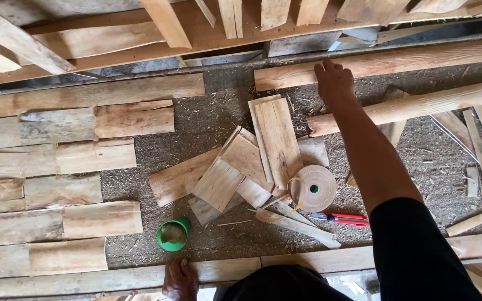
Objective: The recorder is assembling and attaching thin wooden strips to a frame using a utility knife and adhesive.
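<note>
My right hand (335, 83) reaches far forward and lies on a long pale wooden beam (419, 58), with its fingers curled over the beam's far edge. A second long beam (419, 105) lies just below it, under my forearm. My left hand (181, 278) rests low on a plank (112, 277) at the near edge and holds nothing. Between the two hands is a loose heap of short wooden boards (241, 167). Beside the heap are a roll of tan strap tape (313, 188), red-handled pliers (344, 219) and a green cup (173, 234).
Rows of short weathered boards (57, 189) are laid out flat on the left. More planks (157, 33) lean across the top, and thin offcuts (481, 139) lie at the right. Sawdust covers the ground.
</note>
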